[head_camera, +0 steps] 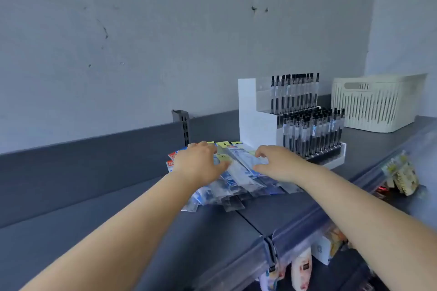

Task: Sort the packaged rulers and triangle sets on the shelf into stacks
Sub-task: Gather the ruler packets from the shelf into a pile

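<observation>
Shelf edge (295, 227) comes first, nearest the person, and the clear packets at the near fringe of the pile of packaged rulers and triangle sets (236, 186) lie not far from it. They look slippery and fanned at loose angles, so a sideways tug on one would likely drag its neighbours and could send some sliding off the lip toward the goods hanging below.

On the pile, the left hand (198, 163) lies with fingers spread over the blue-printed packs. The right hand (276, 163) has its fingers curled at the edge of a long clear packet (243, 168); whether it truly pinches it I cannot tell. Lifting that packet by one end may let it bend or carry a second one clinging beneath.

Just beyond the right hand stands the pen display (307, 125), near enough that a quick lift could knock it.

Both hands cover the far packs. Labels are blurred, so rulers and triangle sets are hard to tell apart, and the count is unclear.
</observation>
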Available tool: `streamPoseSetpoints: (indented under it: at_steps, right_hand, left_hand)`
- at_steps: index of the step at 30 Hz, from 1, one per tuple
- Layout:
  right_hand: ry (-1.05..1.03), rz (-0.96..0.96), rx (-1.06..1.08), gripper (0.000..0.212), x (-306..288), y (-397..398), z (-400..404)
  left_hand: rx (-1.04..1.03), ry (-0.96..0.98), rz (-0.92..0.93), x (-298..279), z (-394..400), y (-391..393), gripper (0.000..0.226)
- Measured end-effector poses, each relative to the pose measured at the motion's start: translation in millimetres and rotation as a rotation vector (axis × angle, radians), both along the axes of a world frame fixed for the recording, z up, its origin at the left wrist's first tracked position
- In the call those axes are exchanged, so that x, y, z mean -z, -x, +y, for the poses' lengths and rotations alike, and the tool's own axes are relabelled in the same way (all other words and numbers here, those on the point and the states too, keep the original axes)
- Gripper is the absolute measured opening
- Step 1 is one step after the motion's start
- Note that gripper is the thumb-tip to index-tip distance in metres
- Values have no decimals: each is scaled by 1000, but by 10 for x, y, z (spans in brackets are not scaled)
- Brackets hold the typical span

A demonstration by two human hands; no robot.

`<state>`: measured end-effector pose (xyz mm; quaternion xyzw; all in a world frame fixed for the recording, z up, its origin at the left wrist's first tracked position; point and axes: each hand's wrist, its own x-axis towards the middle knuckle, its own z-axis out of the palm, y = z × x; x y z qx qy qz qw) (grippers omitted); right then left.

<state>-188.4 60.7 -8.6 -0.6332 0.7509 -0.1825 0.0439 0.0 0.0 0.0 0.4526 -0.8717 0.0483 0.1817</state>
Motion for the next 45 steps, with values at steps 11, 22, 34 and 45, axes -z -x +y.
streamPoseSetpoints:
  at_steps: [11, 22, 34, 45]
  right_hand:
    - [3, -150, -175, 35, 194, 355, -273]
    - [10, -406, -169, 69, 173, 290, -428]
    - [123, -660, -24, 40, 150, 308, -543]
    - [163, -1303, -386, 24, -84, -644, -291]
  left_hand:
    - [-230, -201, 20, 183, -213, 377, 51]
    - [-309, -267, 198, 211, -205, 185, 27]
    - [-323, -332, 419, 173, -113, 26, 31]
    - [-219, -580, 1260, 1, 184, -756, 14]
